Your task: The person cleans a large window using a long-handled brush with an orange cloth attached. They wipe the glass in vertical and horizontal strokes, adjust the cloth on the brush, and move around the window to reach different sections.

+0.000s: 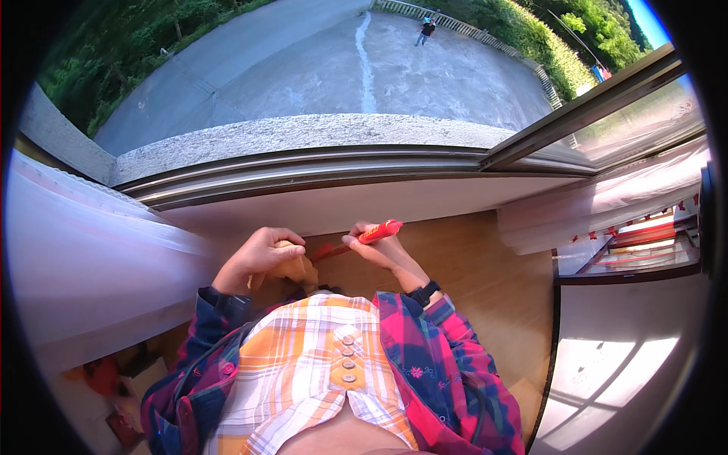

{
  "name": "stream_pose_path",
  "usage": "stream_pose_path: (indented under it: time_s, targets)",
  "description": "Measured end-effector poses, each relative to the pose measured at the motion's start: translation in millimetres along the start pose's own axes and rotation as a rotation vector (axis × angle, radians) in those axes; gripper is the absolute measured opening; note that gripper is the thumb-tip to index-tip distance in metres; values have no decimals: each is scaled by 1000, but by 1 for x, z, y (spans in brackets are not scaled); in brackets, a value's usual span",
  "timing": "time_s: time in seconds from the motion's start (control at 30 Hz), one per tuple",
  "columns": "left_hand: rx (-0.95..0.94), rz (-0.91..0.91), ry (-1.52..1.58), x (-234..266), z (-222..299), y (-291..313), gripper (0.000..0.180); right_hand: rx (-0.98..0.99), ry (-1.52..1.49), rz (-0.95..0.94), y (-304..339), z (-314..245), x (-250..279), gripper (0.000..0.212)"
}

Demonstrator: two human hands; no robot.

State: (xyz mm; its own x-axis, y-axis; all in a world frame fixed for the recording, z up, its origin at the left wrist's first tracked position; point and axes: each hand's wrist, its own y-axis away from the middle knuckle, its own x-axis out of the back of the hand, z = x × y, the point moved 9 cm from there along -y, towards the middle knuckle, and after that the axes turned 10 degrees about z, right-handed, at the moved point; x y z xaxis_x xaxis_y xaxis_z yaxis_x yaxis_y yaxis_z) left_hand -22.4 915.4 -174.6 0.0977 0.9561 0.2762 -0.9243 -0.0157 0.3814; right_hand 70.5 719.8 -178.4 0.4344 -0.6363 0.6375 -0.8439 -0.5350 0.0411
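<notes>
My left hand (258,256) is closed on a bunched tan cloth (296,270), which hangs below the fingers. In my right hand (383,254) is a red stick-like tool (384,230). Its thick end points up and to the right. A thinner part runs down-left toward the cloth, and I cannot make out what kind of tool it is. Both hands are in front of my plaid shirt, side by side, just inside an open window. A dark band (424,292) circles my right wrist.
The window frame (326,161) and rough stone ledge (303,130) lie ahead, with a sliding pane (644,121) at right. Sheer curtains hang at left (98,265) and right (599,205). Wooden floor (485,280) lies below. Outside, a person (425,32) stands on a paved yard (288,68).
</notes>
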Motion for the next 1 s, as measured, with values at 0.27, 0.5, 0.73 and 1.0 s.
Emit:
stream_pose_path:
  time_s: [0.27,0.5,0.73,1.0]
  targets:
    - [31,178,422,49,-35,54,21,-215,28,-130,-28,91,-72,37]
    - [30,223,512,62,-23,69,19,-311,175,-191,-49,99,-65,43]
    - [10,196,502,73,-34,62,20,-439,121,53,-25,174,-27,42]
    - [-18,18,487,57,-16,39,20,-816,-70,40,-21,233,-10,45]
